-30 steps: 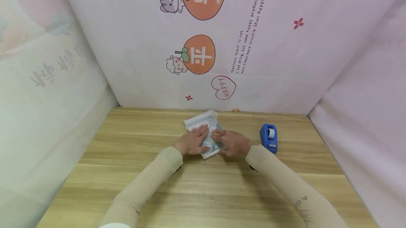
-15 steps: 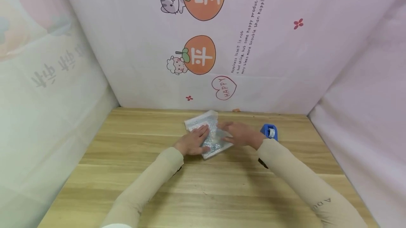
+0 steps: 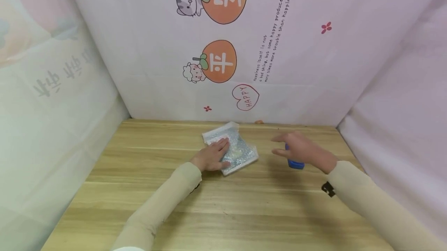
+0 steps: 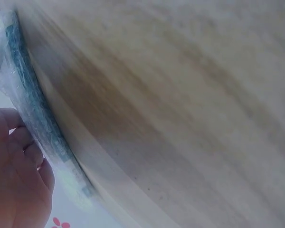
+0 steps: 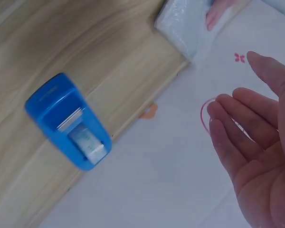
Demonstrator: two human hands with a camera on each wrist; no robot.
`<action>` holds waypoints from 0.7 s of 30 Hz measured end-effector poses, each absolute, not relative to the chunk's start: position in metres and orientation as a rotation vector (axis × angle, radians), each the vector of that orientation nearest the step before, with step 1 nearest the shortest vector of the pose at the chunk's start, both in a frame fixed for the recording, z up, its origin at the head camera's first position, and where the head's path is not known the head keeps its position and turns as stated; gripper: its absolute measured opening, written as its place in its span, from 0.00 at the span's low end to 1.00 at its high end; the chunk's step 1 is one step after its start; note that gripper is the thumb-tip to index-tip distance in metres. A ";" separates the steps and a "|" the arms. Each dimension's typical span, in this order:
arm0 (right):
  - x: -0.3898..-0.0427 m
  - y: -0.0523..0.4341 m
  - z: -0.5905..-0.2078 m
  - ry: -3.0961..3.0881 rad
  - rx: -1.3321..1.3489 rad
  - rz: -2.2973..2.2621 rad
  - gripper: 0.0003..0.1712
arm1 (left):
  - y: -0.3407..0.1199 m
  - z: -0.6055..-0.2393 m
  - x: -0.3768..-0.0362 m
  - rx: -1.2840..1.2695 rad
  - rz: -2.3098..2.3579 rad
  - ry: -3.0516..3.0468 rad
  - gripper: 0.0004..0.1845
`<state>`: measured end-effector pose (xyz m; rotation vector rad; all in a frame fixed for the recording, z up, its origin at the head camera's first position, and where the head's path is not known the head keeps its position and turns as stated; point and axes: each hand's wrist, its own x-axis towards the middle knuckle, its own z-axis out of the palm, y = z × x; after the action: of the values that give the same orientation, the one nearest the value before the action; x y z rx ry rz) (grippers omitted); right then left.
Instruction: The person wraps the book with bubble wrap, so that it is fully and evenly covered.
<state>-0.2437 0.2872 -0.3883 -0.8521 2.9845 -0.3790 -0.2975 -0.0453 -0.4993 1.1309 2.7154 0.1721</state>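
Observation:
A flat bundle of clear bubble wrap (image 3: 241, 154), with folded flaps, lies on the wooden table near the back wall. My left hand (image 3: 211, 155) rests on its left part, fingers extended. In the left wrist view something dark and flat shows through the wrap (image 4: 40, 107). My right hand (image 3: 303, 149) is in the air to the right, holding nothing, its fingers loosely extended. From the head, it partly covers a blue tape dispenser (image 3: 296, 164). The right wrist view shows the whole tape dispenser (image 5: 69, 121), with a roll of tape in it, apart from the hand.
A white printed cloth wall (image 3: 167, 68) rises right behind the table (image 3: 223, 212). More cloth hangs along the left and right sides of the table.
My right hand has lifted off the bubble wrap and moved right, over to the tape dispenser. The wrap's right flap has spread out. My left hand has stayed in place.

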 end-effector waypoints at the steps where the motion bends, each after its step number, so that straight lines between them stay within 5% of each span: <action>1: -0.241 0.294 -0.387 2.978 -0.827 -0.401 0.25 | -0.045 -0.500 -0.298 1.135 0.169 2.716 0.45; 21: -0.217 0.379 -0.415 2.963 -0.443 -0.660 0.25 | -0.045 -0.499 -0.298 1.137 0.154 2.719 0.45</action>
<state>-0.2174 0.3789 -0.4149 -0.4426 2.9632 -0.6600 -0.2981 -0.0453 -0.4994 1.1368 2.7186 0.1540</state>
